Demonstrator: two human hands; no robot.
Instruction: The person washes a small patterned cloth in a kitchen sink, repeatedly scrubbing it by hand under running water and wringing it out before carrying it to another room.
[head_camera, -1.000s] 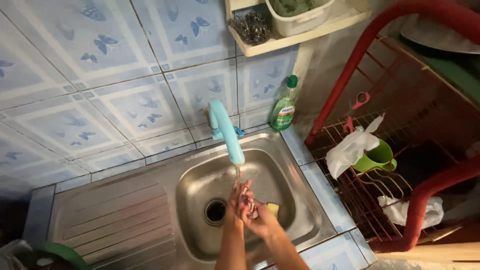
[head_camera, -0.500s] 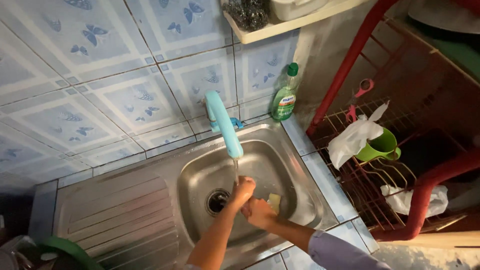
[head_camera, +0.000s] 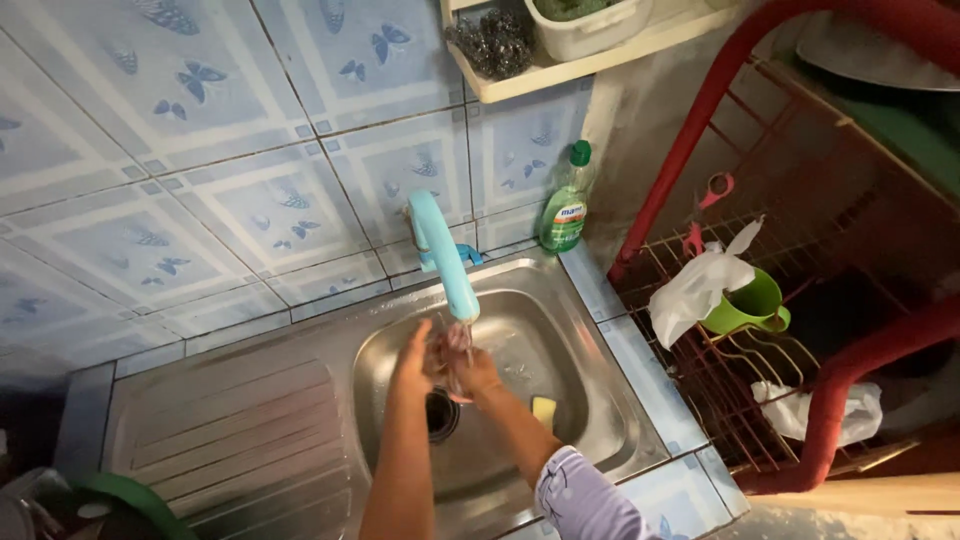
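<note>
While water is being run from the light blue tap (head_camera: 443, 262), the two hands are being held together under its spout, over the bowl of the steel sink (head_camera: 590, 400); the left hand (head_camera: 412, 358) is being pressed, fingers up, against the right hand (head_camera: 477, 374), and something pinkish and wet is being held between them, though what it is cannot be told through the blur and the stream; whether the fingers are being clamped on it or only rubbed against each other cannot be told either. Just below the hands, the dark drain (head_camera: 441, 414) is being partly covered by the forearms; a yellow sponge (head_camera: 544, 409) is being left on the sink floor just right of the right wrist, apart from it. The right arm is being shown in a pale patterned sleeve (head_camera: 580, 495). Behind the sink, at the tiled wall, a green dish soap bottle (head_camera: 564, 210) is being kept upright, near the tap but not touching it. To the right, a green cup (head_camera: 748, 305) with a white plastic bag (head_camera: 695, 287) beside it is being held in a red wire rack (head_camera: 720, 360), well apart from the hands. Above, a dark metal scourer (head_camera: 490, 42) is being stored on a shelf (head_camera: 560, 70).
</note>
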